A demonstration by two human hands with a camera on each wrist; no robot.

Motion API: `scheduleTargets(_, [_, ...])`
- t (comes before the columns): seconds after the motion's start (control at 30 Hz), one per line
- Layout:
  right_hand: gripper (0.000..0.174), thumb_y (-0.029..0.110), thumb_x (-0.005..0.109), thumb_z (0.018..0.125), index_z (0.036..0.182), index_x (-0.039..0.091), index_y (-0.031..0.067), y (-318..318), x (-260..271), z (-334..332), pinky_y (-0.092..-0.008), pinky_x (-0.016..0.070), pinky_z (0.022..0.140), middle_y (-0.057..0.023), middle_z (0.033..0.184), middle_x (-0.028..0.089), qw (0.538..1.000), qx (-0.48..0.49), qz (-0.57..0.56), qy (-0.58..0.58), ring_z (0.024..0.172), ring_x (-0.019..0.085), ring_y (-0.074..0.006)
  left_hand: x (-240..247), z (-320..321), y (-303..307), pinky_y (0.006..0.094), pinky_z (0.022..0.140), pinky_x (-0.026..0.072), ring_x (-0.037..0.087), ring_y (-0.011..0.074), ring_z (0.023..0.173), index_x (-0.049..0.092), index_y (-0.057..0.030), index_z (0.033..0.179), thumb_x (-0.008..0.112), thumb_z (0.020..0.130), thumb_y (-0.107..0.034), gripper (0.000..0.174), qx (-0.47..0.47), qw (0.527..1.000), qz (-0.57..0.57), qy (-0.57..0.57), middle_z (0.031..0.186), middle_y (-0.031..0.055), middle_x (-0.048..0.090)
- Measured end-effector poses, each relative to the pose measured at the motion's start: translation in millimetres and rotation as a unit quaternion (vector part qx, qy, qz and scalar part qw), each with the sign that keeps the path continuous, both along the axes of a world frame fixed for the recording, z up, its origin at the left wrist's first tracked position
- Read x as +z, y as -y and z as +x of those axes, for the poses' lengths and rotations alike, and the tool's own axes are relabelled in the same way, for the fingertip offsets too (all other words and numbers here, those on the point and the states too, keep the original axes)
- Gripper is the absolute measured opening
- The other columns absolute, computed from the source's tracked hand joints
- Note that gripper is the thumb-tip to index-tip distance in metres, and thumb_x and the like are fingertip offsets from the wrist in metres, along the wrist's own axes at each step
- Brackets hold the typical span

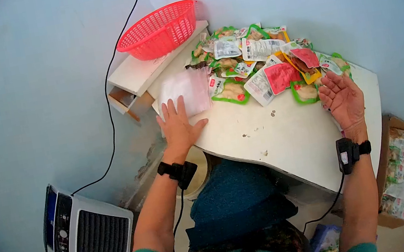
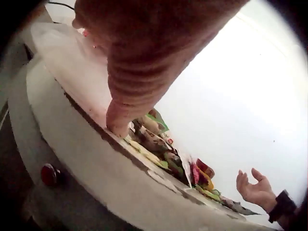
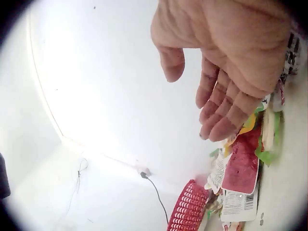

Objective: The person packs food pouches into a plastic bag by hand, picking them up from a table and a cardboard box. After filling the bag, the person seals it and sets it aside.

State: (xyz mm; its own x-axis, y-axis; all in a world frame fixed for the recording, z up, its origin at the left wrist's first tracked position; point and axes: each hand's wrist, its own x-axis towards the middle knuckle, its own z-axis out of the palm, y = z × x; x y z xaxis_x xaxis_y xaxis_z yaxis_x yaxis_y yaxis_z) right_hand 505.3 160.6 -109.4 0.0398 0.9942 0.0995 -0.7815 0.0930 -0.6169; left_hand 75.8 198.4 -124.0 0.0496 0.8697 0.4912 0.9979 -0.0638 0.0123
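From where I stand, the left hand (image 1: 178, 130) lies flat at the left of the white table (image 1: 290, 137), fingers released and spread, their tips on the near edge of some thin, see-through plastic bags (image 1: 187, 85). The right hand (image 1: 343, 101) is turned palm up, fingers loosely bent round nothing, beside the right end of the heaped sealed food packets (image 1: 282, 76). That heap runs along the far side of the table, its left end next to the bags.

I'd call this a lull between handlings, the left hand perhaps steadying the plastic. Lifting a bag would call for the left thumb and fingertips to pinch just one layer; picking a packet, for the right hand to turn over and close on one pouch without dragging its neighbours.
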Motion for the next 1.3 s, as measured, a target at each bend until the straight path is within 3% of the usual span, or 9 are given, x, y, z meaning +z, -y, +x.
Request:
scheduleTargets(0.1, [0.041, 0.030, 0.051, 0.097, 0.121, 0.057, -0.0039, 0.9, 0.1, 2.4, -0.0404, 0.0579, 0.080, -0.0192, 0.106, 0.067, 1.000, -0.012, -0.005, -0.012, 0.088, 0.068, -0.0308, 2.3, -6.1, -12.2, 0.0704, 0.106, 0.0180, 0.023, 0.0441, 0.142, 0.036, -0.0108, 0.148, 0.076, 0.070, -0.055, 0.099, 0.056, 0.993, -0.052, 0.088, 0.150, 0.0248, 0.031])
scheduleTargets(0.2, [0.040, 0.029, 0.052, 0.097, 0.119, 0.059, -0.0032, -0.2, -2.0, 3.3, -0.0395, 0.0581, 0.078, -0.0183, 0.103, 0.068, 1.000, -0.013, -0.004, -0.010, 0.086, 0.069, -0.0298, 8.6, -9.0, -11.5, 0.0698, 0.107, 0.0183, 0.023, 0.0439, 0.141, 0.036, -0.0112, 0.147, 0.076, 0.071, -0.055, 0.097, 0.056, 0.993, -0.062, 0.089, 0.150, 0.0258, 0.030])
scheduleTargets(0.3, [0.038, 0.028, 0.053, 0.096, 0.117, 0.061, -0.0026, 0.5, 1.2, 1.6, -0.0387, 0.0583, 0.076, -0.0172, 0.100, 0.069, 1.000, -0.020, -0.012, -0.001, 0.084, 0.069, -0.0289, 9.4, -19.0, -18.1, 0.0589, 0.109, 0.0289, 0.028, 0.0433, 0.140, 0.037, -0.0102, 0.147, 0.073, 0.073, -0.062, 0.097, 0.053, 0.986, -0.087, 0.133, 0.149, 0.0294, 0.033])
scheduleTargets(0.4, [0.036, 0.026, 0.054, 0.095, 0.115, 0.061, -0.0025, 1.9, 2.0, -2.3, -0.0382, 0.0585, 0.074, -0.0164, 0.098, 0.069, 1.000, -0.024, -0.014, -0.005, 0.082, 0.069, -0.0283, 13.4, -12.5, -20.0, 0.0563, 0.110, 0.0298, 0.031, 0.0435, 0.139, 0.035, -0.0073, 0.148, 0.066, 0.076, -0.068, 0.099, 0.051, 0.988, -0.091, 0.111, 0.147, 0.0311, 0.034])
scheduleTargets(0.5, [0.035, 0.025, 0.054, 0.094, 0.114, 0.062, -0.0027, 0.1, -2.6, 0.5, -0.0381, 0.0584, 0.073, -0.0160, 0.098, 0.069, 0.999, -0.021, -0.025, -0.011, 0.081, 0.069, -0.0280, 18.0, -2.9, -27.6, 0.0698, 0.104, 0.0231, 0.025, 0.0489, 0.140, 0.032, -0.0076, 0.149, 0.065, 0.072, -0.071, 0.104, 0.047, 0.969, -0.098, 0.223, 0.148, 0.0299, 0.032])
scheduleTargets(0.6, [0.034, 0.025, 0.055, 0.094, 0.113, 0.062, -0.0027, 0.7, -2.0, 0.4, -0.0378, 0.0582, 0.073, -0.0158, 0.097, 0.070, 0.999, -0.021, -0.033, -0.007, 0.080, 0.069, -0.0278, 28.8, 10.0, -31.5, 0.0578, 0.108, 0.0310, 0.030, 0.0498, 0.137, 0.030, -0.0058, 0.149, 0.061, 0.073, -0.075, 0.108, 0.105, 0.971, -0.156, 0.149, 0.146, 0.0347, 0.033])
scheduleTargets(0.9, [0.035, 0.027, 0.056, 0.093, 0.113, 0.062, -0.0018, -0.4, -1.4, -1.1, -0.0367, 0.0574, 0.069, -0.0150, 0.096, 0.069, 0.998, -0.038, -0.047, 0.004, 0.078, 0.068, -0.0274, 20.5, 23.9, -61.9, 0.0602, 0.104, 0.0361, 0.038, 0.0550, 0.130, 0.021, -0.0059, 0.151, 0.069, 0.068, -0.068, 0.114, 0.175, 0.940, -0.246, 0.157, 0.145, 0.0350, 0.033])
scheduleTargets(1.1, [0.034, 0.026, 0.056, 0.093, 0.113, 0.062, -0.0016, 0.0, -0.6, -2.0, -0.0361, 0.0577, 0.069, -0.0142, 0.095, 0.070, 0.998, -0.039, -0.044, 0.013, 0.078, 0.069, -0.0260, 7.8, 10.7, -72.2, 0.0454, 0.100, 0.0452, 0.056, 0.0455, 0.117, 0.027, 0.0023, 0.146, 0.069, 0.069, -0.064, 0.110, 0.140, 0.957, -0.214, 0.139, 0.127, 0.0366, 0.052])
scheduleTargets(1.3, [0.033, 0.025, 0.056, 0.094, 0.112, 0.063, -0.0015, 0.4, 0.3, -2.9, -0.0357, 0.0585, 0.070, -0.0141, 0.094, 0.070, 0.998, -0.038, -0.047, 0.027, 0.078, 0.069, -0.0257, -2.9, -8.4, -81.8, 0.0436, 0.092, 0.0497, 0.062, 0.0450, 0.106, 0.033, 0.0085, 0.141, 0.065, 0.076, -0.057, 0.098, 0.074, 0.965, -0.191, 0.166, 0.109, 0.0356, 0.062])
